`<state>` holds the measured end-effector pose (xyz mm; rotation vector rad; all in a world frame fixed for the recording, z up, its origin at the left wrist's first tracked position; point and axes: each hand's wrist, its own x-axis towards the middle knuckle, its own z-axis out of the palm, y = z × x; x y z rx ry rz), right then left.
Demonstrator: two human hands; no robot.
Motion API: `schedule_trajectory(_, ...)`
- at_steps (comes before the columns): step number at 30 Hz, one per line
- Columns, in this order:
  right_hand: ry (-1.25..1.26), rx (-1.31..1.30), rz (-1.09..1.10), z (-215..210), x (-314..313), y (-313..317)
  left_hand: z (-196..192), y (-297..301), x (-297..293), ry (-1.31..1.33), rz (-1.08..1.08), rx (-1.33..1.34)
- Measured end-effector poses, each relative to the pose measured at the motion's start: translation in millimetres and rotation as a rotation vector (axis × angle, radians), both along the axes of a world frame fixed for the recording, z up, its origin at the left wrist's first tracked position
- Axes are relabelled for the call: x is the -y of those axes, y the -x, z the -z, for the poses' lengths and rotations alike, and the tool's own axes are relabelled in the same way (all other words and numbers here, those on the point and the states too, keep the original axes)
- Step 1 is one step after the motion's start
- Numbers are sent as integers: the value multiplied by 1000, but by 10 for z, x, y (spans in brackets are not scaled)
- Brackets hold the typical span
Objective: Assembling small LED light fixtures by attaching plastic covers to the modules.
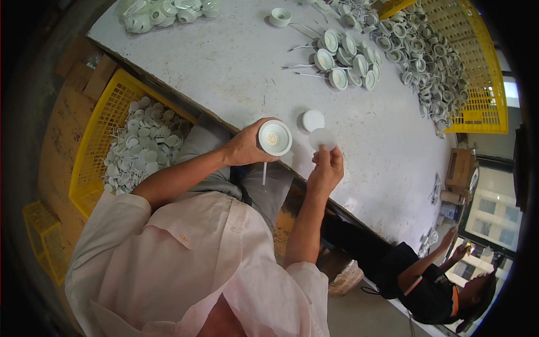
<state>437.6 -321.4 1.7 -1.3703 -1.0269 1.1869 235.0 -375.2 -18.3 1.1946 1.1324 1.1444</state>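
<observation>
My left hand [244, 147] grips a round white lamp housing [274, 138] with a small yellow chip board in its middle and a white wire hanging below it. My right hand [327, 167] pinches a thin translucent round disc [322, 139] between its fingertips, just right of the housing and apart from it. Both hands are at the near edge of the grey worktable [236, 62]. A white round cap [313, 120] lies on the table just behind them.
Several finished white housings with wires [345, 59] lie in rows at the back. Yellow crates full of white parts stand at my left [109, 121] and far right [477, 73]. A bag of parts [163, 12] is at the far corner. Another person [432, 281] works further along the table.
</observation>
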Motion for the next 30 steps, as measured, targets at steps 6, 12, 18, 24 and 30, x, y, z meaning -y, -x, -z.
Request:
schedule_trajectory(6, -918, 810, -326, 8, 257, 156, 91, -23, -33, 20, 123, 419)
schedule_trajectory(12, -984, 921, -422, 121, 341, 221, 41, -27, -16, 66, 109, 278)
schedule_trajectory(18, -996, 957, -434, 127, 361, 254, 107, -47, -31, 30, 63, 208)
schedule_trajectory(24, -1018, 982, -435, 144, 381, 271, 77, -54, -9, 50, 51, 204)
schedule_trajectory(30, -1053, 980, -408, 137, 374, 286, 53, -71, -2, 70, 36, 176)
